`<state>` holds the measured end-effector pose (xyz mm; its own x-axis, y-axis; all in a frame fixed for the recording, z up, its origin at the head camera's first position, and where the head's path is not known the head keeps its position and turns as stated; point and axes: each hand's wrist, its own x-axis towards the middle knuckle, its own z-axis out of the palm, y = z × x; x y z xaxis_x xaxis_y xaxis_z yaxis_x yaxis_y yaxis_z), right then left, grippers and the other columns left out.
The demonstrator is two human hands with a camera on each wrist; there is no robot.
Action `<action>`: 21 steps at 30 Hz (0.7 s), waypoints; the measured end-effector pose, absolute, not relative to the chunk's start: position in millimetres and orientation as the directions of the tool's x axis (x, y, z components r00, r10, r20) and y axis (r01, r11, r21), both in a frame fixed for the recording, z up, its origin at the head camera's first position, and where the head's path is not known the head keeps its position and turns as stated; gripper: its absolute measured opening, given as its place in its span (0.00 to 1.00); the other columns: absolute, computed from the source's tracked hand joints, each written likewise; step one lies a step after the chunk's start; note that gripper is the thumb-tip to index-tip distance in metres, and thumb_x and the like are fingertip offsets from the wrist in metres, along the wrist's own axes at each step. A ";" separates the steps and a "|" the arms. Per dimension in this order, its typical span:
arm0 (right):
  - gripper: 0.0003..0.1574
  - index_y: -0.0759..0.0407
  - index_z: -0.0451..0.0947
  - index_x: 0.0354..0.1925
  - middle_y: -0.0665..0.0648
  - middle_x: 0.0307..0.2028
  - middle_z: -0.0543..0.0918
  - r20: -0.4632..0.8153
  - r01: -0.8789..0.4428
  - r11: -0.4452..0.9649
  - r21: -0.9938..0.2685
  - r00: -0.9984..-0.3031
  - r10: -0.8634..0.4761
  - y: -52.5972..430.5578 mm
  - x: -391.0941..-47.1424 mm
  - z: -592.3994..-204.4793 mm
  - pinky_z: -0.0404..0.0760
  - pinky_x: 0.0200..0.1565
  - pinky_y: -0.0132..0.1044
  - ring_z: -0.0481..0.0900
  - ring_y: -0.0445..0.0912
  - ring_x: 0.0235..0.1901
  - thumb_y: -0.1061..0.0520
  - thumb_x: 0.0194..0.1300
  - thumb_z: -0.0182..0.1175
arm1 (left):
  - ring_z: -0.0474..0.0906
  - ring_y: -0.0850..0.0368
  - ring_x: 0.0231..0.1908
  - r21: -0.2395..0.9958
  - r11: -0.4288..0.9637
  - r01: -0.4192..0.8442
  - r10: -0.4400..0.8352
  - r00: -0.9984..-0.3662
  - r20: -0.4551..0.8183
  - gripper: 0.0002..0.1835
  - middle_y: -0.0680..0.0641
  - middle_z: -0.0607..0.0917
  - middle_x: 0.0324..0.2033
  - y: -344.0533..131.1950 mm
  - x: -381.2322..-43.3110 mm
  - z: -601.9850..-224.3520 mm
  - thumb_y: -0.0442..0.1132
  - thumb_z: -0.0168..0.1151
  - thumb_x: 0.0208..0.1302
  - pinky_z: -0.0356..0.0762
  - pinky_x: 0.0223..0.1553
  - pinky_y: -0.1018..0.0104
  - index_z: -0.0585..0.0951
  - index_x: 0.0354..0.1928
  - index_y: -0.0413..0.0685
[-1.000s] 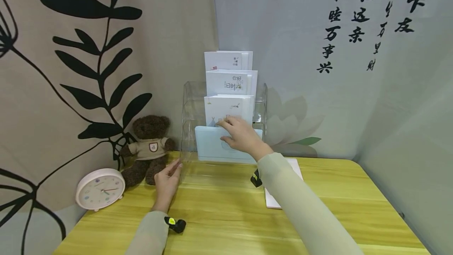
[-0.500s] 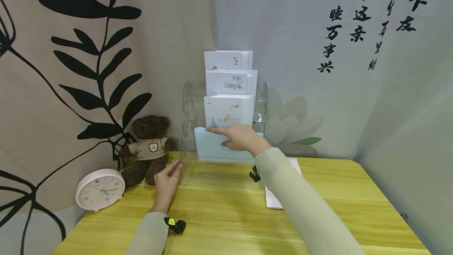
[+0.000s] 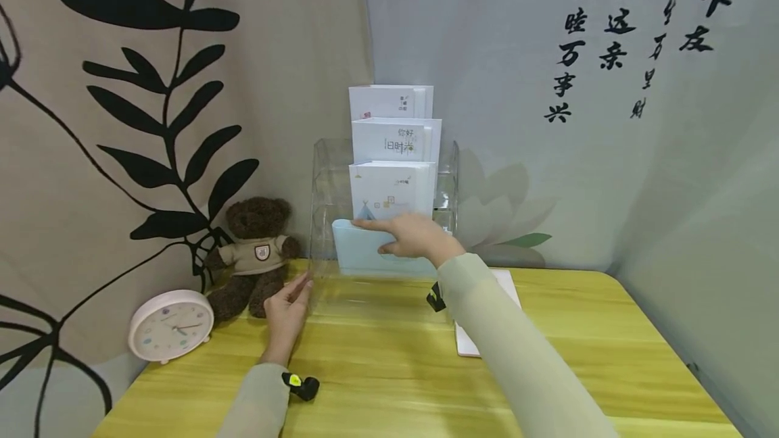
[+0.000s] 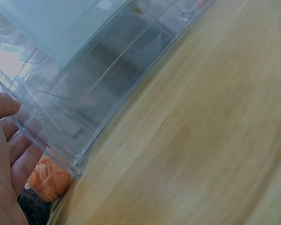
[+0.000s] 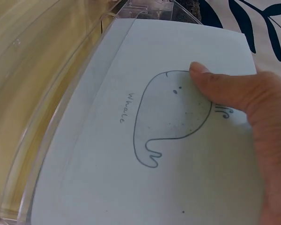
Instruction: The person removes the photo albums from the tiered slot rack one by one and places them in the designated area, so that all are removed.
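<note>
A light blue notebook (image 3: 359,255) stands in the lowest front tier of a clear plastic rack (image 3: 324,188). Its cover carries a line-drawn whale (image 5: 171,110) lettered "Whale" in the right wrist view. My right hand (image 3: 420,238) pinches the notebook's top edge, thumb on the cover; the other fingers are partly hidden behind it in that view. At the rack's front left corner, my left hand (image 3: 287,313) holds the side wall between thumb and fingers. White booklets (image 3: 389,184) stand in the tiers behind, one above another.
Left of the rack sit a brown teddy bear (image 3: 258,259) and a white alarm clock (image 3: 172,326). A white pad (image 3: 467,340) lies partly under the right forearm. An orange yarn ball (image 4: 49,178) shows beyond the rack's corner. Walls close in behind the wooden table (image 3: 377,370).
My right hand has shifted a little left and down, its index finger now stretched along the notebook's top edge. My left hand keeps its place on the rack.
</note>
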<state>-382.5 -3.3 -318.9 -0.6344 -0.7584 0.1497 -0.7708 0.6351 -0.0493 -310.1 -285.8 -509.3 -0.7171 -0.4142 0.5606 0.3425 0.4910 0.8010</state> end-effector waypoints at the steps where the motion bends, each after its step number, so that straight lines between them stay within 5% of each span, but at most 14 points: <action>1: 0.50 0.11 0.48 0.74 0.49 0.62 0.80 0.151 -0.772 0.633 -0.053 -0.633 -0.760 -3.5 -381.3 -319.1 0.75 0.29 0.39 0.72 0.43 0.23 0.43 0.68 0.66 | 0.87 0.61 0.39 0.804 0.487 0.342 -0.416 -0.718 0.557 0.14 0.50 0.90 0.42 -286.2 -310.2 -509.3 0.46 0.70 0.66 0.77 0.36 0.83 0.89 0.52 0.58; 6: 0.51 0.10 0.47 0.73 0.51 0.35 0.87 0.163 -0.778 0.627 -0.021 -0.622 -0.766 -4.2 -374.9 -320.8 0.71 0.23 0.37 0.64 0.42 0.16 0.46 0.70 0.65 | 0.84 0.71 0.37 0.816 0.475 0.330 -0.418 -0.731 0.539 0.14 0.52 0.90 0.42 -287.6 -310.0 -508.8 0.48 0.69 0.67 0.77 0.35 0.83 0.88 0.53 0.61; 10: 0.49 0.10 0.46 0.73 0.49 0.15 0.75 0.199 -0.785 0.618 0.026 -0.602 -0.773 -4.5 -370.1 -324.5 0.67 0.19 0.35 0.59 0.41 0.13 0.46 0.71 0.64 | 0.83 0.75 0.39 0.821 0.465 0.330 -0.417 -0.737 0.533 0.14 0.53 0.90 0.43 -289.6 -310.3 -507.8 0.49 0.69 0.67 0.78 0.37 0.83 0.88 0.54 0.61; 21: 0.47 0.15 0.48 0.75 0.44 0.15 0.72 0.302 -0.799 0.588 0.127 -0.534 -0.790 3.8 -362.6 -340.8 0.65 0.16 0.32 0.56 0.38 0.11 0.47 0.73 0.62 | 0.83 0.76 0.40 0.819 0.462 0.339 -0.409 -0.738 0.537 0.14 0.53 0.89 0.45 -285.1 -311.6 -509.6 0.47 0.68 0.68 0.78 0.38 0.83 0.88 0.54 0.59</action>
<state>-362.6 3.8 -340.8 -0.5335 -0.7899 0.3022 -0.7987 0.5882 0.1273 -311.6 -285.1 -509.6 -0.7379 -0.4091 0.5368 0.3395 0.4625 0.8191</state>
